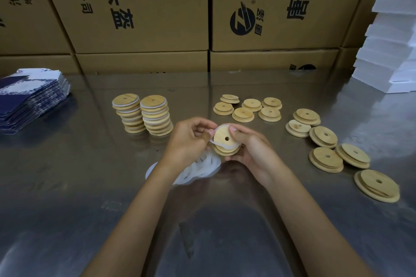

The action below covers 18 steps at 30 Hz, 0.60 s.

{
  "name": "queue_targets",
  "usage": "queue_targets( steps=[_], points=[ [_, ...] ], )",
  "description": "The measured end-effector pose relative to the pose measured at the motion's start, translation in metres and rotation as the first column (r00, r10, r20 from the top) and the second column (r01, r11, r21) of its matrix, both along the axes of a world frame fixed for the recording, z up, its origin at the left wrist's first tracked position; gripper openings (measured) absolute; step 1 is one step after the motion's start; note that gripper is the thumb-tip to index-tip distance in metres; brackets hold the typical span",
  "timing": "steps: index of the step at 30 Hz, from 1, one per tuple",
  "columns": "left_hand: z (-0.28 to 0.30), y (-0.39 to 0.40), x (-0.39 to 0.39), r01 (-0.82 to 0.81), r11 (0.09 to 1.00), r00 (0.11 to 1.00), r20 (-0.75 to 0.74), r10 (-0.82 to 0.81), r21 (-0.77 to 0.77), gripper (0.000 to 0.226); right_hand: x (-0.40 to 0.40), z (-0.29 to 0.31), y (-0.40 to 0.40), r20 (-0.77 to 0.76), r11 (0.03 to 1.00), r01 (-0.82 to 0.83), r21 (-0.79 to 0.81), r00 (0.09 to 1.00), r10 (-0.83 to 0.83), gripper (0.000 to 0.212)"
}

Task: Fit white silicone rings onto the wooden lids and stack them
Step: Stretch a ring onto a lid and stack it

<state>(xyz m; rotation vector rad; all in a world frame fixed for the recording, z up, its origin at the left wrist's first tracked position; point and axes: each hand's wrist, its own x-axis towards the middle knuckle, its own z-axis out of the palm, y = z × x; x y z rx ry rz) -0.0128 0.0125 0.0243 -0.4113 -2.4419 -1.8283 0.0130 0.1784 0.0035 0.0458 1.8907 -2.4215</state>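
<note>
Both hands (189, 137) tilt the holed lid (226, 138) face toward camera

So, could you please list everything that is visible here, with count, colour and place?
stacks of ringed lids: two, light wood with white rings, table centre-left, side by side.
loose lids: six, light wood, table centre, behind the hands.
more loose lids: six, light wood, table right.
held lid: one on top, perhaps more beneath, light wood, between both hands.
ring: one, white, partly round the held lid.
pile of rings: count unclear, white, table under the left wrist.
flat packs: one pile, blue and white, far left.
cartons: several, brown, behind the table.
white slabs: one stack, far right.
table: one, shiny metal.
left hand: pinches the ring.
right hand: holds the lid.
</note>
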Motion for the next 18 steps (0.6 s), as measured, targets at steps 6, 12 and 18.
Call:
queue_targets(
  steps=[6, 12, 18],
  points=[
    [-0.001, 0.006, 0.003, -0.048, 0.993, 0.997, 0.068, 0.040, 0.110, 0.007, -0.001, 0.000, 0.003, -0.019, 0.998, 0.052, -0.025, 0.998, -0.052, 0.023],
    [-0.003, 0.012, 0.005, -0.116, 0.977, 0.983, 0.160, 0.088, 0.178, 0.012, -0.001, 0.003, 0.001, -0.043, 0.982, 0.064, -0.179, 0.996, -0.073, 0.026],
    [-0.006, 0.014, 0.006, -0.190, 0.938, 0.962, 0.245, 0.119, 0.289, 0.007, 0.003, 0.008, -0.007, 0.007, 0.959, 0.048, -0.278, 0.999, -0.048, 0.027]
  ],
)
